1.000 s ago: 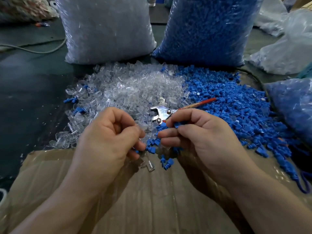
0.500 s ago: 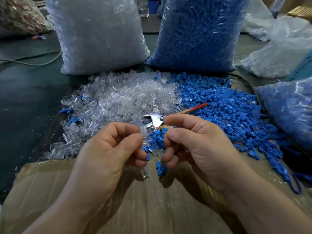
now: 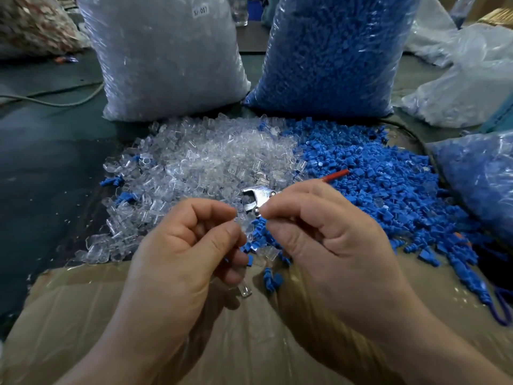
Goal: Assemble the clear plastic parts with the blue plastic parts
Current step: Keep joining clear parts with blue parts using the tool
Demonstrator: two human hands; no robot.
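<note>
My left hand (image 3: 188,245) is curled, with thumb and forefinger pinched on a clear part (image 3: 241,219) whose tip just shows between them. My right hand (image 3: 327,240) is curled too, thumb pressed to forefinger and nearly touching the left. Whatever sits in that pinch is hidden, so I cannot tell whether it holds anything.

Both hands hover over the near edge of the heaps. The pile of clear parts (image 3: 208,162) spreads to the left and the pile of blue parts (image 3: 374,184) to the right, and the two meet in the middle. Metal pliers (image 3: 256,197) lie on that seam just beyond my fingertips, their red handle pointing far right.

A lone clear piece (image 3: 244,290) shows just below my left little finger, against the cardboard (image 3: 249,351) that covers the near side. Farther off stand a bag of clear parts (image 3: 166,59) on the left and a bag of blue parts (image 3: 333,51) on the right.
</note>
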